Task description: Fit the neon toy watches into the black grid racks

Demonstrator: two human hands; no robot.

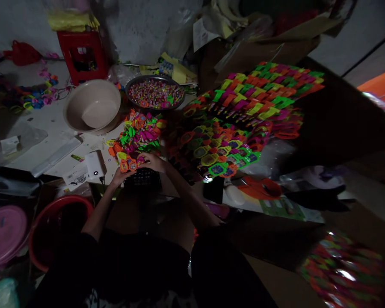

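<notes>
My left hand (pixel 119 176) is closed on a few toy watches (pixel 128 165) with orange and yellow straps, held over the table's front edge. My right hand (pixel 154 163) has its fingers pinched at a magenta toy watch (pixel 141 160) beside them. Just behind both hands lies a loose heap of toy watches (pixel 137 134) in green, orange, magenta and yellow. Below the hands sits a dark gridded tray (pixel 143 180), partly hidden by them. To the right, many toy watches (pixel 211 147) stand in tight rows, their faces turned up.
Behind the heap stand a beige basin (pixel 94 102) and a metal bowl (pixel 155 92) of small colourful pieces. A white power bank (pixel 95 166), a red stool (pixel 83 55) and a dark phone-like slab (pixel 213 190) are around. A red tub (pixel 59 231) is below left.
</notes>
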